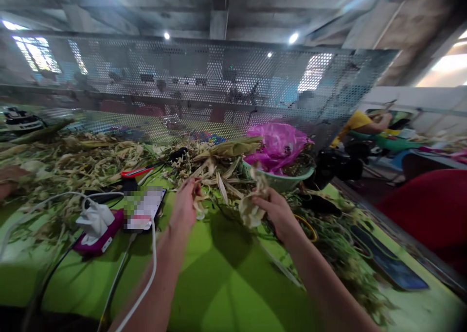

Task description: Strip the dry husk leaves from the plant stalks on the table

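My left hand [187, 201] is closed, its fingertips pinching a pale, curled strip of dried husk [200, 207]. To its right, my right hand [279, 209] is closed round the edge of a cream husk flower [251, 209] with broad, petal-like pieces. Both hands are above the green table [219, 278], apart from each other. Behind them lies a heap of dried corn husks [222, 174]. A pale green basin [288, 179] with a pink plastic bag [277, 145] in it stands just beyond my right hand.
Left of my arm lie a phone [146, 208] with a white cable and a purple power strip [97, 235] with white plugs. A red-handled tool [136, 171] rests by the husks. Another person's hand [10, 176] shows far left. A perforated metal screen [182, 79] runs behind.
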The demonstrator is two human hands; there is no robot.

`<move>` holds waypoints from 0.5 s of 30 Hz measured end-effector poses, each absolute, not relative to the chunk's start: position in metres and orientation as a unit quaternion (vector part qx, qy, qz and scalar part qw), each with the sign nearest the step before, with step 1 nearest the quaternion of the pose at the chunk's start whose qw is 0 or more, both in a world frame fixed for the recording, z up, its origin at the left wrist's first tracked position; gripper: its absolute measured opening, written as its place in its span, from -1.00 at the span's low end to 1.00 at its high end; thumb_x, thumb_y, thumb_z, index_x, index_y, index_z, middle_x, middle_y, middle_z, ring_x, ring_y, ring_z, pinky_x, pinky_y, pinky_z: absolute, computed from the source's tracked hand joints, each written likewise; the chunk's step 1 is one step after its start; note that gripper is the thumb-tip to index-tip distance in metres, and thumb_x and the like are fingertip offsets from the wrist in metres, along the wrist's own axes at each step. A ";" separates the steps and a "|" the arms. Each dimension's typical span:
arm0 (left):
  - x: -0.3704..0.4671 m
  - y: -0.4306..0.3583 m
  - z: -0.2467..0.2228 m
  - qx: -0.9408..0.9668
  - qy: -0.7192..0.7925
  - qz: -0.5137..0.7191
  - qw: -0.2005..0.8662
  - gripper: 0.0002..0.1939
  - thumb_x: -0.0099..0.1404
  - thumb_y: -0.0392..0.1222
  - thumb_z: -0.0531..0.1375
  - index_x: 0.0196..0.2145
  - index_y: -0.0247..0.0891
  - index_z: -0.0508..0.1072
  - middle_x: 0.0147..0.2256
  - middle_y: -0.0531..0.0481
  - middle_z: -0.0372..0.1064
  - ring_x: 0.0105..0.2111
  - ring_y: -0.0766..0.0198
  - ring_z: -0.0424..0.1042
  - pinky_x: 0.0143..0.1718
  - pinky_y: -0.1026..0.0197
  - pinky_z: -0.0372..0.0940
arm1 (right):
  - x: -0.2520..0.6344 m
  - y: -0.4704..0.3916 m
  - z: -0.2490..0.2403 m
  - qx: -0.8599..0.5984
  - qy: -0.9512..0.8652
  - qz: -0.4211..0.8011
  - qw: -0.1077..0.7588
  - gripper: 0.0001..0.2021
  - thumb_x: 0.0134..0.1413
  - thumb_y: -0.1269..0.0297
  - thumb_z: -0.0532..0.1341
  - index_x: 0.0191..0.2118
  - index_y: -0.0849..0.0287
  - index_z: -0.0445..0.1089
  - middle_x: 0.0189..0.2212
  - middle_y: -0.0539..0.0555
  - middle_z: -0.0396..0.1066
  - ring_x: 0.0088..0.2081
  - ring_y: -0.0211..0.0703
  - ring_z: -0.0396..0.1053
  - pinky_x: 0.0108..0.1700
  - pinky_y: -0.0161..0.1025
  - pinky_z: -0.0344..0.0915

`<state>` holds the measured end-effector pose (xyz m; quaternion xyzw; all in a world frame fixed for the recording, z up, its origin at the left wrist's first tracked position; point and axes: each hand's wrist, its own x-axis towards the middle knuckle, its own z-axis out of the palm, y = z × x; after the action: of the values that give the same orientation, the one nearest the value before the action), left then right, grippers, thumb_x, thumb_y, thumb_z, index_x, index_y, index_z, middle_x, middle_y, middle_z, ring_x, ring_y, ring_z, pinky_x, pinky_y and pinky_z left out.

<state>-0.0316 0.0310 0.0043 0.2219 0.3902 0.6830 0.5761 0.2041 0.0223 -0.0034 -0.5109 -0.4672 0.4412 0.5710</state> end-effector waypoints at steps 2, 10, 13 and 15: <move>-0.017 0.028 0.000 0.224 0.366 0.666 0.610 -0.89 0.16 -0.18 0.21 -0.34 -0.24 0.44 -0.37 0.04 0.45 -0.49 0.39 0.38 -0.49 0.31 0.24 | 0.200 0.022 -0.007 -0.528 -0.520 0.395 0.543 -0.56 -0.32 0.22 0.42 -0.21 0.20 0.40 -0.31 0.10 0.49 -0.32 -0.09 0.41 -0.26 -0.16 0.33; 0.006 0.014 -0.003 0.346 0.349 0.556 0.670 -0.69 0.17 -0.10 0.22 -0.12 -0.17 0.54 -0.04 -0.08 0.46 -0.09 0.15 0.42 -0.28 0.25 0.31 | 0.178 -0.003 0.008 -0.477 -0.619 0.308 0.542 -0.70 -0.05 0.18 0.32 -0.15 0.11 0.46 -0.22 0.09 0.45 -0.21 -0.08 0.35 -0.13 -0.18 0.27; 0.015 0.006 0.000 0.373 0.355 0.521 0.681 -0.68 0.16 -0.09 0.24 -0.11 -0.14 0.54 -0.01 -0.05 0.45 -0.07 0.17 0.41 -0.26 0.26 0.29 | 0.165 -0.011 0.008 -0.442 -0.620 0.379 0.525 -0.71 -0.05 0.17 0.34 -0.16 0.10 0.46 -0.22 0.07 0.46 -0.21 -0.09 0.37 -0.10 -0.18 0.27; 0.021 0.003 -0.001 0.385 0.363 0.497 0.688 -0.69 0.16 -0.06 0.24 -0.14 -0.16 0.55 -0.05 -0.07 0.48 -0.10 0.17 0.42 -0.25 0.25 0.29 | 0.161 -0.012 0.006 -0.427 -0.607 0.411 0.530 -0.74 -0.06 0.17 0.35 -0.21 0.10 0.46 -0.26 0.06 0.47 -0.22 -0.10 0.38 -0.10 -0.18 0.28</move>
<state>0.0212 0.0028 -0.0008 0.3852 0.3626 0.4971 0.6878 0.1608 -0.0119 0.0060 -0.4271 -0.6065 0.4111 0.5298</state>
